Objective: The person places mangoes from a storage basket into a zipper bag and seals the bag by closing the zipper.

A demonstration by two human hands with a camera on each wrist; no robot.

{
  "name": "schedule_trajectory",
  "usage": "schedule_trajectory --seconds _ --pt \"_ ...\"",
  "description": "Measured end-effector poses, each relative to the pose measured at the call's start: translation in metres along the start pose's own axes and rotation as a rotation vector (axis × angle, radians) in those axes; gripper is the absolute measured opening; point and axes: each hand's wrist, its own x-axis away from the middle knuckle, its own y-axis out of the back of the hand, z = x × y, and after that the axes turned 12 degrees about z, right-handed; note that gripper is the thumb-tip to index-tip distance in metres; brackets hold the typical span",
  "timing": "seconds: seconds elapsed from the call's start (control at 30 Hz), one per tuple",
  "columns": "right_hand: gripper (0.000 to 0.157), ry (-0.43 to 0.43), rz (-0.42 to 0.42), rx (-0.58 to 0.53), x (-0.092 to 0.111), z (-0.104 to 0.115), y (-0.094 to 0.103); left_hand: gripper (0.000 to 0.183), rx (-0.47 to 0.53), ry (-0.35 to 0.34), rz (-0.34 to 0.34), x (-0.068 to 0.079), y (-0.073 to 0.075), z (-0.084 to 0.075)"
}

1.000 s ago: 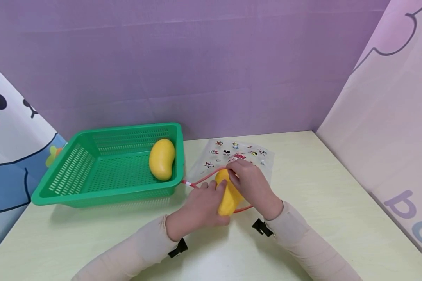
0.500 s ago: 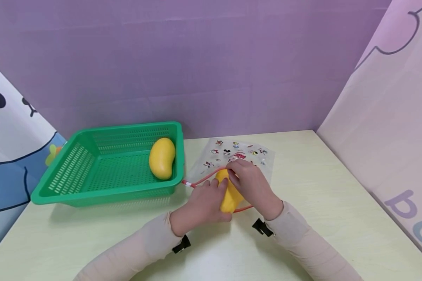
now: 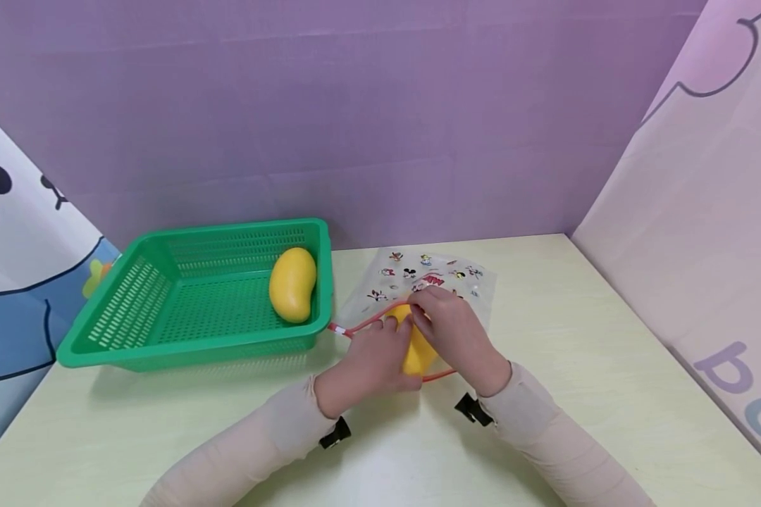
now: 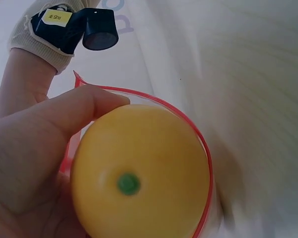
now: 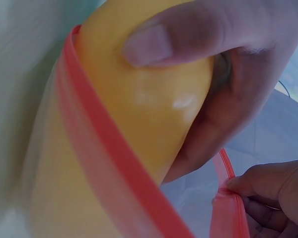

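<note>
A yellow mango (image 3: pixel 421 355) lies partly inside a clear zip bag (image 3: pixel 380 278) with cartoon prints and a red edge. My left hand (image 3: pixel 375 359) grips the mango from its left side, thumb toward me. My right hand (image 3: pixel 453 334) pinches the bag's upper red edge and holds the mouth apart. In the left wrist view the mango's green stem spot (image 4: pixel 128 184) faces the camera, with the red rim (image 4: pixel 207 153) curving round the fruit. The right wrist view shows the red strip (image 5: pixel 114 148) crossing the mango; much of the fruit sits behind the clear film.
A green plastic basket (image 3: pixel 196 350) stands on the left of the table (image 3: pixel 583 366), its right end close to the bag. A second mango (image 3: pixel 292 285) lies in it at the right end. A purple cloth (image 3: pixel 380 127) hangs behind the table.
My left hand has moved forward and a little right with the mango, which sits deeper in the bag mouth. My right hand keeps its place on the red edge.
</note>
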Motion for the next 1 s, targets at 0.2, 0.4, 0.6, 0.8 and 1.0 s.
schedule_trajectory --seconds 0.2,0.4,0.6,0.8,1.0 --pt "0.014 0.001 -0.004 -0.009 0.000 0.000 0.001 0.087 -0.017 0.007 0.021 -0.005 -0.001 -0.002" --pt "0.014 -0.005 -0.001 -0.009 0.000 -0.001 0.000 0.088 -0.029 0.025 0.047 -0.008 0.001 -0.006" --pt "0.015 -0.007 -0.002 -0.016 0.000 0.001 0.002 0.089 -0.047 0.040 0.064 -0.010 0.003 -0.009" --pt "0.014 0.009 -0.016 -0.009 0.000 0.000 0.002 0.088 -0.077 0.037 0.043 -0.012 0.002 -0.010" --pt "0.015 -0.003 -0.006 -0.004 0.000 0.000 0.002 0.084 -0.123 0.054 0.044 -0.015 0.003 -0.011"
